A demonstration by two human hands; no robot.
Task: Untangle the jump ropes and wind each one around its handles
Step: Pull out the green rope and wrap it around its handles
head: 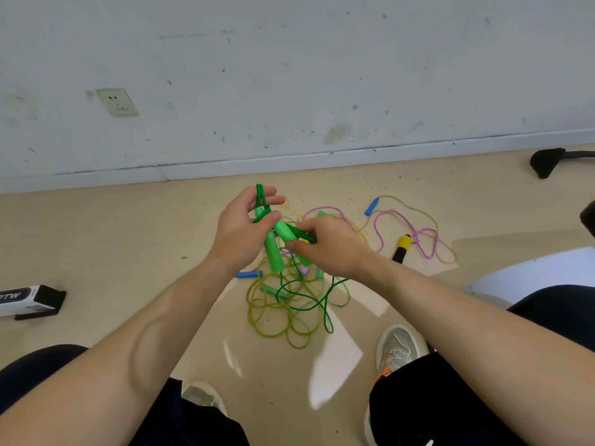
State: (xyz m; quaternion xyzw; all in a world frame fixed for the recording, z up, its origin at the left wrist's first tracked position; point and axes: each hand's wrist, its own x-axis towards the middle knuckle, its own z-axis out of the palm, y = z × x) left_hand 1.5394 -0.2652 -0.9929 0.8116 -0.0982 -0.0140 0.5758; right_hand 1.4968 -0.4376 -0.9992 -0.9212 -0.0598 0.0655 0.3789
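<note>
My left hand (246,226) grips two green handles (276,249) held together above the floor, with loops of the dark green rope (261,197) sticking up past its fingers. My right hand (325,244) pinches the same green rope just right of the handles. The rest of the green rope (317,300) hangs down to the floor into a tangle with a yellow-olive rope (273,317). A pink-purple rope (415,233) lies to the right, near a yellow and black handle (401,247). Blue handles (372,206) (248,274) lie on the floor.
A white wall and its baseboard (289,160) run across behind the ropes. A black and white box (30,300) lies at the left. A black chair foot (547,160) is at the far right. My knees and shoes (397,349) frame the bottom.
</note>
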